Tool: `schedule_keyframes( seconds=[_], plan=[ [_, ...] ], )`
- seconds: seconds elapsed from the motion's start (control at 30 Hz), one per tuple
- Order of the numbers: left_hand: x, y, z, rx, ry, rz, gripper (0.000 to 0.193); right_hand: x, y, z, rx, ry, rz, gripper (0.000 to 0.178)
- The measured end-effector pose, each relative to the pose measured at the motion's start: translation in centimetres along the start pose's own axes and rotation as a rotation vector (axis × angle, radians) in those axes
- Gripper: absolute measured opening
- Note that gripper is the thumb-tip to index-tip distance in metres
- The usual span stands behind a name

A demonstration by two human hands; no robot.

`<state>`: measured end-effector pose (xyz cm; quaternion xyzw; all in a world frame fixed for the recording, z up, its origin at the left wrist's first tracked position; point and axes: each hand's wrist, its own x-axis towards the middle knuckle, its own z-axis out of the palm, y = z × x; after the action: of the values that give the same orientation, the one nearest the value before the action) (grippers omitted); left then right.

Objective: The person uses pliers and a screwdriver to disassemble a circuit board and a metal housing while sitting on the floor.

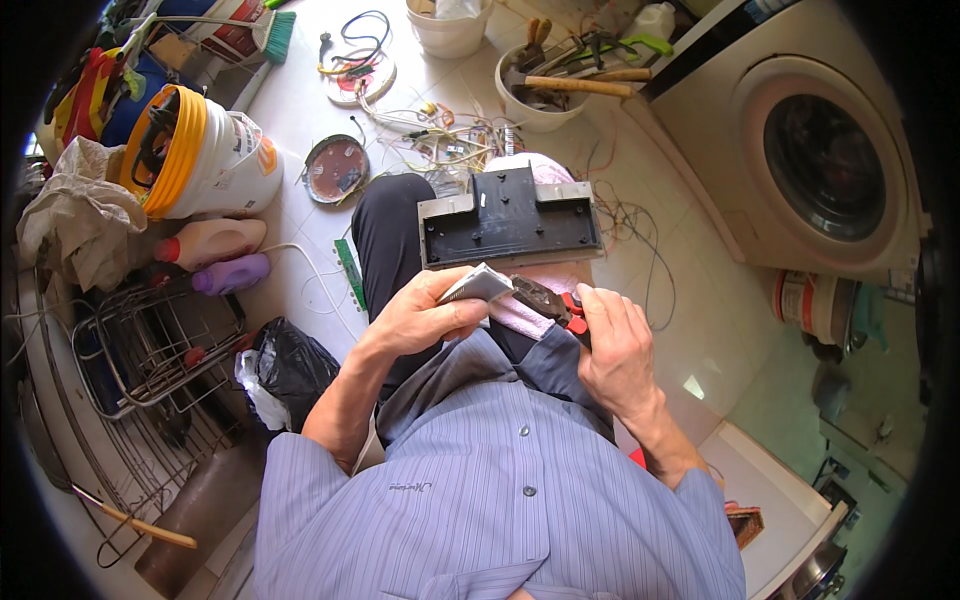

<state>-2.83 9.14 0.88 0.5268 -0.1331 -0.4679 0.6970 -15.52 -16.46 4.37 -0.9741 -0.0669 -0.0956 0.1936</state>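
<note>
My left hand (418, 312) is closed round a small flat silver-grey piece (484, 283), held up above my lap. In my right hand (618, 350) is a pair of pliers (543, 299) with red grips and dark jaws. The jaws point left, toward the end of the grey piece; whether they touch it I cannot tell. A pink towel (520, 317) lies over my thigh under the pliers. Just beyond my hands, a black plastic panel with light grey edges (508, 227) rests across my right knee.
Tangled wires (440, 140) and a round brown-faced part (336, 168) lie on the tiles ahead. A tool bucket (538, 112) stands beyond, hammer on top. A washing machine (790, 140) is at right. A white bucket (225, 165), bottles (215, 243) and a wire rack (160, 340) crowd the left.
</note>
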Motion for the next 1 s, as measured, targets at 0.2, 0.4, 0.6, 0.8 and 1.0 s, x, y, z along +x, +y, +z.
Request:
schedule_keyframes(
  seconds=[0.2, 0.4, 0.6, 0.8, 1.0],
  plan=[
    [-0.1, 1.4, 0.7, 0.232, 0.024, 0.043, 0.019, 0.4, -0.1, -0.1, 0.022, -0.049, 0.004, 0.049],
    [-0.4, 1.0, 0.3, 0.276, 0.051, 0.023, 0.025, 0.7, 0.2, -0.2, 0.090, -0.078, -0.011, 0.044],
    [-0.7, 1.1, 0.1, 0.254, 0.027, 0.053, 0.030, 0.9, 0.7, 0.1, 0.097, -0.062, -0.066, 0.045],
    [-0.4, 1.4, -0.1, 0.371, 0.035, 0.195, 0.035, 1.2, 0.3, -0.4, 0.364, -0.243, 0.008, 0.039],
    [-0.8, 2.4, 0.1, 0.173, -0.024, 0.122, 0.035, 0.3, -0.3, -0.2, 0.599, -0.347, 0.055, 0.039]
  ],
)
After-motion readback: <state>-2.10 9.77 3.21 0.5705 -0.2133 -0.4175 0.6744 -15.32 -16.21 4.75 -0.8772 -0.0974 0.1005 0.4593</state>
